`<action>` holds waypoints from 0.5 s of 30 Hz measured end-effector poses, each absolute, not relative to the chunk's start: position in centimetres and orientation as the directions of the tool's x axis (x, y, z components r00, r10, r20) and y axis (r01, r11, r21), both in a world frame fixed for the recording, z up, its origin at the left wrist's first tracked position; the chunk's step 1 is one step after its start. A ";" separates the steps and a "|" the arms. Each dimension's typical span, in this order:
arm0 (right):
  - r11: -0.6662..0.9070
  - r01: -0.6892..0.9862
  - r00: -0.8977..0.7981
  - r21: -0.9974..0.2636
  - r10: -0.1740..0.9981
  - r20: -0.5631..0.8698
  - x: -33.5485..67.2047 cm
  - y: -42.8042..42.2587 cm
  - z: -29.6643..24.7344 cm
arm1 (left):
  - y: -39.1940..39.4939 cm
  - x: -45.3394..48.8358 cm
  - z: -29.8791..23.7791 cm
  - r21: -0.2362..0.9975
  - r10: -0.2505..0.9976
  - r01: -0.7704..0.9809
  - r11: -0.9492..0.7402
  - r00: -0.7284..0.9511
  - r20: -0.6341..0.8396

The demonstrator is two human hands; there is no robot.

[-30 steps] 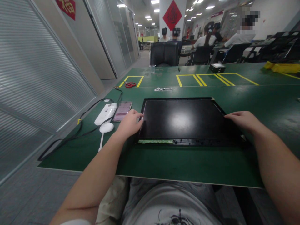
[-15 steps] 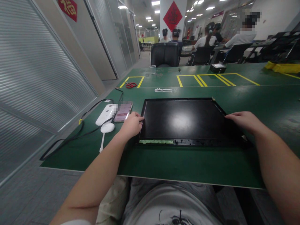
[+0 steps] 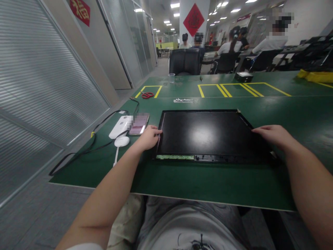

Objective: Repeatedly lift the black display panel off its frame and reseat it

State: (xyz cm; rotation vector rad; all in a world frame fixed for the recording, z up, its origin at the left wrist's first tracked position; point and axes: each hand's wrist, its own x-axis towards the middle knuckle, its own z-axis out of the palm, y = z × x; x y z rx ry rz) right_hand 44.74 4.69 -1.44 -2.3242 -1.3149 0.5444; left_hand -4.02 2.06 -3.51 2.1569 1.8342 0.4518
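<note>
On the left of the green table (image 3: 208, 185), a black cable (image 3: 80, 153) loops past a white round-headed adapter (image 3: 121, 141) and a smartphone (image 3: 140, 125) — a sweep to that side could snag it and tug those things about. Before you, the black-framed display panel (image 3: 187, 135) lies screen up; pressing or scraping the bare green circuit strip (image 3: 175, 157) along its near edge might damage it, and uneven force from the two sides could flex the screen.

Your hands are well apart. Your left hand (image 3: 149, 138) is half curled, fingertips on the panel's left edge. Your right hand (image 3: 275, 135) is flatter, fingers close together, tips at the right edge — whether either one pinches the frame, I cannot tell.
</note>
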 end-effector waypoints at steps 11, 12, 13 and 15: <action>-0.465 0.709 0.481 -0.531 0.869 -0.119 45.0 4.8 -1.8 | 2.0 -3.8 -3.1 0.416 0.988 0.896 -0.157 0.146 0.059; -0.463 0.710 0.481 -0.530 0.869 -0.116 45.1 4.9 -1.8 | 2.0 -3.7 -3.1 0.411 0.988 0.899 -0.154 0.144 0.056; -0.464 0.708 0.482 -0.533 0.869 -0.116 45.2 4.9 -1.9 | 1.9 -3.6 -3.0 0.403 0.988 0.902 -0.152 0.143 0.052; -0.472 0.693 0.490 -0.545 0.863 -0.123 45.1 4.9 -1.9 | 1.7 -3.4 -3.0 0.381 0.988 0.912 -0.155 0.145 0.053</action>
